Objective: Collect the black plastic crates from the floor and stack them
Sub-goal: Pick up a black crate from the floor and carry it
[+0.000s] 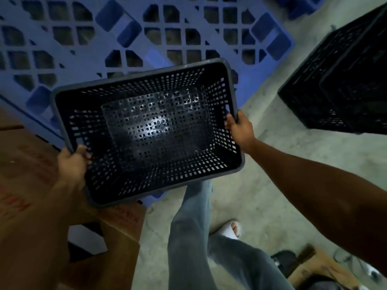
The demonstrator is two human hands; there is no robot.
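Down by the person's jeans-clad legs (194,237) and a brown cardboard box (117,233), both hands carry a black perforated plastic crate (146,130) in the air, open side up. The left hand (72,162) curls over the rim at its left short end, the right hand (238,126) over the right end. Beyond lies a blue plastic pallet (134,32); to the right, another black latticed crate (339,88) stands on the concrete floor (270,164).

Empty perforated black crate (146,130) held aloft; stacked crates (343,84) right.
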